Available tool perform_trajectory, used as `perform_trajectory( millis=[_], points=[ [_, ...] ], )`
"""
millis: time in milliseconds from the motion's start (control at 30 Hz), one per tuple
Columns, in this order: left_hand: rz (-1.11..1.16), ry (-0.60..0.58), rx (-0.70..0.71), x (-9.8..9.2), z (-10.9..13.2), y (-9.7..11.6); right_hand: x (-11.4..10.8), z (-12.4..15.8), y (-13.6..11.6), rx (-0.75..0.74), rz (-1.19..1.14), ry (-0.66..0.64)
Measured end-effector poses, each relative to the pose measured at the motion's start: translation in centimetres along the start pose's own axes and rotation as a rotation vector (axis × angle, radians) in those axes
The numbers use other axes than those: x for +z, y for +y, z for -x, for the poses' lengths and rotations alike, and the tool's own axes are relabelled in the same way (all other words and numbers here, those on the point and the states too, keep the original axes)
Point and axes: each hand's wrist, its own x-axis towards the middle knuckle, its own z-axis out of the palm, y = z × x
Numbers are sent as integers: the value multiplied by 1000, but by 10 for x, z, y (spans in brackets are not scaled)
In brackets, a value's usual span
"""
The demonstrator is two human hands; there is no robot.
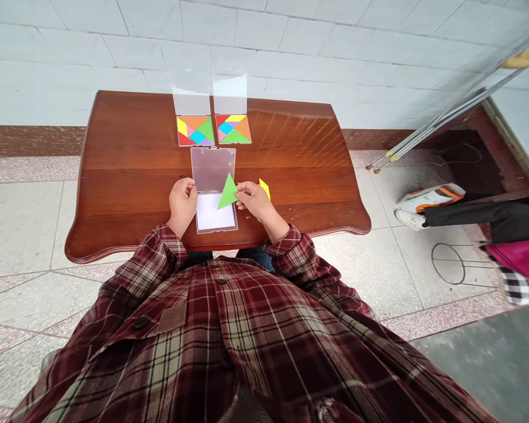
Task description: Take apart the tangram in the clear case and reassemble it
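My right hand (pixel 253 200) pinches a green triangular tangram piece (pixel 229 191) by its right side and holds it over an open clear plastic case (pixel 214 167). White lines the near half of that case, and no pieces show in it. At the case's left edge, close to the hinge, my left hand (pixel 183 201) has its fingers closed on the rim. A yellow tangram piece (pixel 265 188) lies on the table just beyond my right hand, which partly hides it.
Two open tangram cases, a left one (pixel 196 130) and a right one (pixel 233 128), stand filled with coloured pieces at the back of the wooden table (pixel 127 176). A tiled wall rises behind. On the right are crutches (pixel 417 132), a bag (pixel 432 197) and another person's leg (pixel 462 216).
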Motion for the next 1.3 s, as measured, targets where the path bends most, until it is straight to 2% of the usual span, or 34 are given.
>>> perform_trajectory(
  millis=[133,367,567,967,1300],
  points=[
    [-5,-2,-22,-1,0,5,2,4,3,25,-18,-4],
    [1,3,-28,-1,0,6,26,12,12,12,66,-102],
    [23,18,-10,-1,-1,3,28,14,8,36,90,-108],
    [30,18,3,-2,0,5,28,8,14,55,-144,-69],
    [37,21,15,-1,-1,1,30,16,3,154,-293,-9]
  ],
)
